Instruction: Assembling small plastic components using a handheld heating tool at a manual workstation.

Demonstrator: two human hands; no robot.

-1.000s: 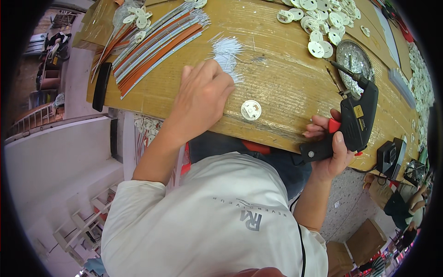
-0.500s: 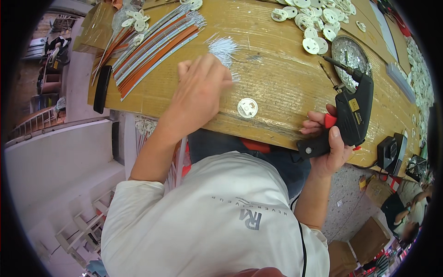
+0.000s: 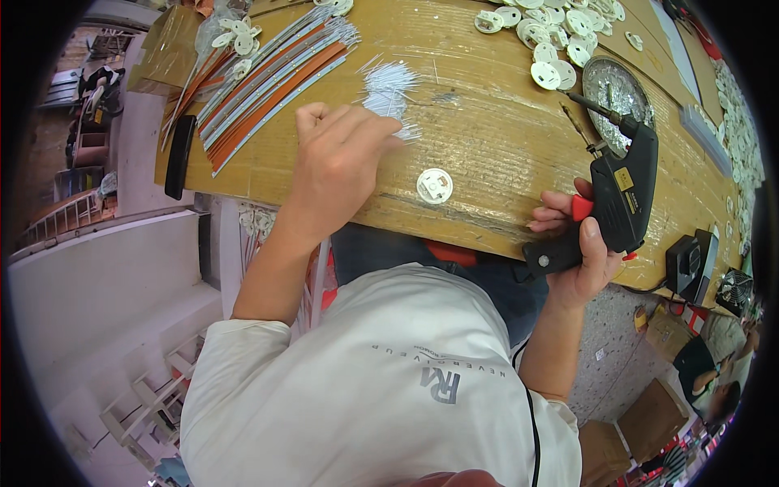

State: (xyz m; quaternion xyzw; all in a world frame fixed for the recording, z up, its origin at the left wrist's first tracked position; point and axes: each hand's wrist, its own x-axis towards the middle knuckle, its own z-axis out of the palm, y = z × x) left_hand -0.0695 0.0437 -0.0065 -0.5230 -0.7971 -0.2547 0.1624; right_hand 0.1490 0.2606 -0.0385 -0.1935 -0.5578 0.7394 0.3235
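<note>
My right hand [image 3: 580,260] grips a black soldering gun [image 3: 629,191] with a red trigger; its tip points to the far left, beside a round metal dish [image 3: 596,89]. My left hand [image 3: 341,166] hovers over the table with its fingers curled together, close to a pile of short white wires [image 3: 385,89]. Whatever its fingertips may hold is hidden by the hand. Between my hands a round white plastic disc [image 3: 435,186] lies flat on the wooden table [image 3: 487,154], touched by neither hand.
Long orange and white strips [image 3: 276,89] lie at the left, by a black bar [image 3: 180,158]. Many white discs [image 3: 560,36] are heaped at the far right. A black box-shaped device [image 3: 683,260] stands at the right edge. A person [image 3: 706,365] is beyond it.
My left hand has shifted slightly left and toward me, away from the wire pile. My right hand and the soldering gun have hardly moved.
</note>
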